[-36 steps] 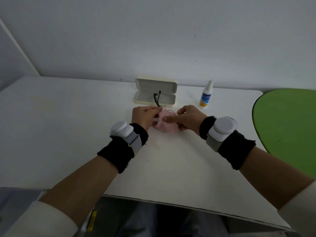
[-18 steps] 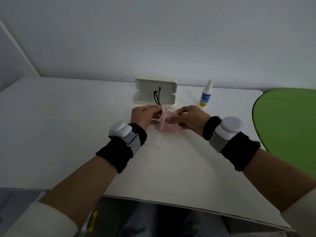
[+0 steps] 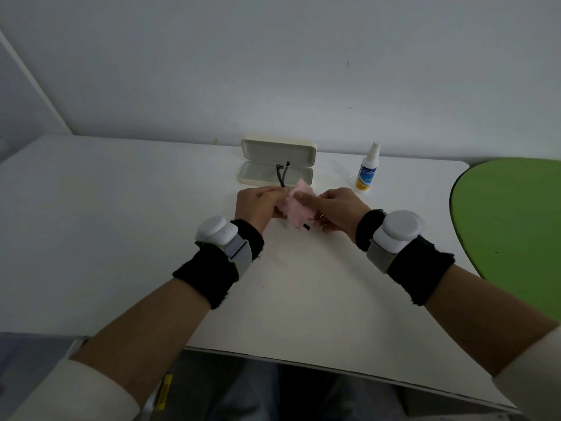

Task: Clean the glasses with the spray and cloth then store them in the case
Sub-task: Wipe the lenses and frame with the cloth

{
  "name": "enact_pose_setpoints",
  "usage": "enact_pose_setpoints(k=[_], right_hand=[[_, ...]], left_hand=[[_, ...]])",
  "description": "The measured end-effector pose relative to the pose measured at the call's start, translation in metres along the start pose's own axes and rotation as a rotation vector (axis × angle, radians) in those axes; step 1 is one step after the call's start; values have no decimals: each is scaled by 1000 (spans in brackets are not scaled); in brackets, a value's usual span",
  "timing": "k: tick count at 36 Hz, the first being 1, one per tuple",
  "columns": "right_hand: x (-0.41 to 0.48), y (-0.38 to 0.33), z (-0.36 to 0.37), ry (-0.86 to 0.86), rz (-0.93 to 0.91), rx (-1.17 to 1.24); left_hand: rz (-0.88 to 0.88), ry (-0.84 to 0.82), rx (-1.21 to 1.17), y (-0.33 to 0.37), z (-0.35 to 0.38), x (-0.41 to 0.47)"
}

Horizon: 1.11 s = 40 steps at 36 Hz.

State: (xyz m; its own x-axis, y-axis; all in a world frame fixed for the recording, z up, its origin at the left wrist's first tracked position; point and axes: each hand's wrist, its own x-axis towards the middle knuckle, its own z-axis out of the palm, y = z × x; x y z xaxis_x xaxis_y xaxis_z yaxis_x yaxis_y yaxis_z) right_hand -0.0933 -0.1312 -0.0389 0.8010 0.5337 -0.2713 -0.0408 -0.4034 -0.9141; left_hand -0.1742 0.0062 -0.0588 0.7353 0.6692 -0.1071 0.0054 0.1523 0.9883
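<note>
Both hands meet above the white table (image 3: pixel 121 238). My left hand (image 3: pixel 258 205) grips the black-framed glasses (image 3: pixel 283 174), whose temple arms stick up in front of the case. My right hand (image 3: pixel 340 208) presses a fluffy pink cloth (image 3: pixel 296 208) around the glasses, with its index finger laid across the cloth. The lenses are hidden by the cloth and fingers. A cream glasses case (image 3: pixel 277 156) lies open just behind the hands. To its right the white spray bottle (image 3: pixel 366 171) with a blue and yellow label stands upright.
A green rounded table top (image 3: pixel 510 220) adjoins the white table on the right. The wall runs close behind the case and the bottle. The table's front edge crosses below my forearms. Both wrists carry black bands with white devices.
The cloth has shifted up and now wraps more of the glasses. The temple arms stand a little more upright. Both hands stay in the same spot, and my right index finger has moved onto the cloth.
</note>
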Motion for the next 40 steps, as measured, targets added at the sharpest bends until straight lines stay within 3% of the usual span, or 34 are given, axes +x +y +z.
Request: enact_pose_setpoints(k=[17,29,40], right_hand=[[-3,1,-12,-145,37,134],[5,4,-4,-37,16,-30],[7,2,-9,-12,46,71]], left_hand=[[-73,-14,-36,-1,1,1],[-11,5,30,-4,7,-4],[-14,-11,-44,-3,6,-7]])
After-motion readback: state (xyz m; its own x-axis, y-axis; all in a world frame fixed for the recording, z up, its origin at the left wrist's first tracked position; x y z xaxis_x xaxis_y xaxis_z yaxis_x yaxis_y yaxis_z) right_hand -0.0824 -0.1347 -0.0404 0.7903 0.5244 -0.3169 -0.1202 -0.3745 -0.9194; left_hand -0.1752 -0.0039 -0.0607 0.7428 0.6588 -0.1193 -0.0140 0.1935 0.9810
